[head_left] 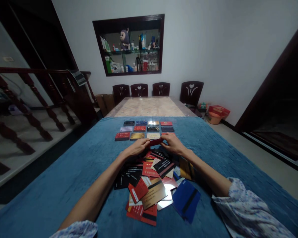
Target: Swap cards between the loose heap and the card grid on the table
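Note:
Between my two hands, just above the table, is a small stack of dark red cards [156, 142]. My left hand [138, 146] pinches its left end, and my right hand [172, 143] grips the right end. Below them spreads a loose pile of plastic cards, with a gold card [154, 194], a black card [164, 167], a red card [138, 190] and blue cards [186, 200] on view. Beyond my hands, card stacks stand in rows, among them a gold stack [137, 136] and a red stack [122, 136]. My right hand partly covers a red stack [169, 134] in the front row.
A blue cloth [72, 172] covers the near part of the table; the far part is a bare marble-patterned top [150, 106]. Several dark chairs [161, 89] stand behind it. A wooden railing [27, 71] runs along the left, and an orange bucket [214, 117] sits on the floor at right.

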`<action>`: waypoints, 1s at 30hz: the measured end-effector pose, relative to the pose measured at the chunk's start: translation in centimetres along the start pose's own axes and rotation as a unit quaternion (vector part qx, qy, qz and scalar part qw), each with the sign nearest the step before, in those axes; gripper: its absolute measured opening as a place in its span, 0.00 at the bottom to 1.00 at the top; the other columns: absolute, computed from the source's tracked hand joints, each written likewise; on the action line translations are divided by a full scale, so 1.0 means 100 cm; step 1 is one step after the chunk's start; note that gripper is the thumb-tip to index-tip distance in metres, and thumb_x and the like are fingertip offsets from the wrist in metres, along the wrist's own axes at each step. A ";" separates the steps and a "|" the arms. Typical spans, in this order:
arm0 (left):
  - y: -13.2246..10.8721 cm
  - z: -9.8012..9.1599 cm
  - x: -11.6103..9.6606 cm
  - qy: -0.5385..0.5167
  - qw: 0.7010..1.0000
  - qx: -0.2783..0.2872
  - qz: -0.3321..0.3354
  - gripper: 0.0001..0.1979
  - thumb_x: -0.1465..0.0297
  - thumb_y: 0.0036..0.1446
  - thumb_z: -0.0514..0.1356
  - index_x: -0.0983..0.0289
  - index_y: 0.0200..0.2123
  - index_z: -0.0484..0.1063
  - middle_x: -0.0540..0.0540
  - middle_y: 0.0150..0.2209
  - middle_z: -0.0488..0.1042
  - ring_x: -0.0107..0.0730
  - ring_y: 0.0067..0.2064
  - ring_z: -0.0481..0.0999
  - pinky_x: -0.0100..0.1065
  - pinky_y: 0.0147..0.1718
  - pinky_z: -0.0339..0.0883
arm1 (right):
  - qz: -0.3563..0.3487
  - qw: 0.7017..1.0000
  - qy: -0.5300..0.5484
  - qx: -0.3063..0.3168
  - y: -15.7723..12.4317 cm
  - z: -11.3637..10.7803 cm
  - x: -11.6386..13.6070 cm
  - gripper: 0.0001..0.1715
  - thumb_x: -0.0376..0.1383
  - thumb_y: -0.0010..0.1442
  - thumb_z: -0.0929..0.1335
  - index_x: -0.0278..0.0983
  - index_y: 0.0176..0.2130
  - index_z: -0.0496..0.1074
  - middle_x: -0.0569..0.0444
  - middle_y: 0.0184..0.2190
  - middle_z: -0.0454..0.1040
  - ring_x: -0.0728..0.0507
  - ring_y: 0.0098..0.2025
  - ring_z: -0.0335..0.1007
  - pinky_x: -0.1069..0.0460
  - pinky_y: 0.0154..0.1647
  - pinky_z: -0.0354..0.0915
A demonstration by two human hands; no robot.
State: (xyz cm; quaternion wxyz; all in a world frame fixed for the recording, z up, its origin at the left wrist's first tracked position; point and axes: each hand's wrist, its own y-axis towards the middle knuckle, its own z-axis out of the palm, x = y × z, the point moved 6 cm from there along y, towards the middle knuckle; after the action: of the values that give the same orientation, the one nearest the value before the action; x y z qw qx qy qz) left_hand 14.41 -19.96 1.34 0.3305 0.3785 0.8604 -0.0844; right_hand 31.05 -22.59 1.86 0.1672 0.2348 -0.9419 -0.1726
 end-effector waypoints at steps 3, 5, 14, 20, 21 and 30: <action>0.001 0.001 0.000 0.016 1.000 -0.010 0.010 0.16 0.65 0.64 0.47 0.65 0.40 0.72 0.53 0.37 0.75 0.33 0.39 0.71 0.31 0.41 0.64 | 0.000 1.000 0.007 -0.014 0.000 -0.001 -0.001 0.05 0.30 0.58 0.67 0.37 0.35 0.75 0.49 0.34 0.77 0.42 0.39 0.68 0.51 0.40 0.60; 0.002 0.001 0.000 0.033 0.999 -0.015 0.013 0.16 0.65 0.64 0.48 0.66 0.40 0.74 0.53 0.37 0.76 0.34 0.39 0.72 0.31 0.41 0.64 | -0.002 0.999 0.018 -0.027 0.001 -0.002 -0.001 0.06 0.30 0.58 0.68 0.37 0.36 0.75 0.49 0.34 0.76 0.42 0.39 0.69 0.50 0.41 0.61; 0.004 -0.003 -0.006 0.075 0.995 -0.057 0.024 0.14 0.72 0.60 0.54 0.64 0.43 0.79 0.56 0.41 0.81 0.39 0.43 0.76 0.35 0.46 0.66 | -0.009 0.988 0.123 -0.097 0.001 -0.014 0.000 0.06 0.32 0.59 0.67 0.36 0.37 0.74 0.50 0.34 0.75 0.43 0.38 0.70 0.50 0.41 0.64; -0.001 -0.015 -0.013 0.117 0.983 -0.138 0.034 0.10 0.73 0.55 0.59 0.64 0.40 0.79 0.56 0.41 0.80 0.40 0.46 0.75 0.40 0.50 0.66 | -0.037 0.991 0.052 -0.120 0.000 -0.024 0.012 0.10 0.34 0.63 0.65 0.39 0.42 0.76 0.48 0.37 0.78 0.40 0.43 0.67 0.46 0.45 0.61; -0.002 -0.017 -0.015 0.116 0.981 -0.153 0.039 0.10 0.74 0.55 0.60 0.64 0.40 0.78 0.56 0.42 0.80 0.40 0.46 0.75 0.40 0.51 0.66 | -0.043 0.991 0.027 -0.125 -0.001 -0.025 0.014 0.11 0.34 0.64 0.65 0.39 0.43 0.76 0.47 0.37 0.78 0.39 0.44 0.66 0.45 0.45 0.59; -0.006 -0.015 -0.034 0.070 0.971 -0.213 0.089 0.05 0.74 0.57 0.61 0.64 0.37 0.75 0.55 0.39 0.79 0.37 0.44 0.73 0.39 0.49 0.65 | -0.105 0.983 -0.114 -0.102 -0.002 -0.025 0.034 0.15 0.34 0.68 0.62 0.40 0.48 0.75 0.48 0.37 0.78 0.38 0.47 0.60 0.42 0.52 0.49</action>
State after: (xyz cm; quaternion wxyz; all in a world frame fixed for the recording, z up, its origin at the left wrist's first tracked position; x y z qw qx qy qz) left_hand 14.88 -21.79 4.54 0.3489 0.3795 0.8425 0.1567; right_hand 29.24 -25.05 4.80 0.0632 0.2930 -0.9023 -0.3097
